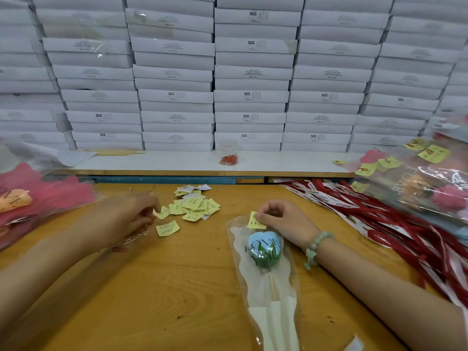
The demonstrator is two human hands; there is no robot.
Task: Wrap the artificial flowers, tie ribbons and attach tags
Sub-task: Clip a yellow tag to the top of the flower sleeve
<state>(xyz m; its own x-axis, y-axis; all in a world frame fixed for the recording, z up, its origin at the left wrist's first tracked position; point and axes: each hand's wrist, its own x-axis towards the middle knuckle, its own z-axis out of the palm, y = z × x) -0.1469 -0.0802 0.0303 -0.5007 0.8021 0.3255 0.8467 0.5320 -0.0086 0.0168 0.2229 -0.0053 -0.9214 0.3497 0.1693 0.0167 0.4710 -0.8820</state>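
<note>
Hands apart: right hand (pixel 283 221) pinches small yellow paper tag (pixel 254 221) atop clear-wrapped blue flower (pixel 264 245); blurred left hand (pixel 131 214), grip unclear, beside loose tags (pixel 195 205).

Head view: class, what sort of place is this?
Probably a gift-packing workshop: stacked white cardboard boxes, a heap of red and white printed ribbons, loose yellow paper tags on a wooden worktable.
</note>
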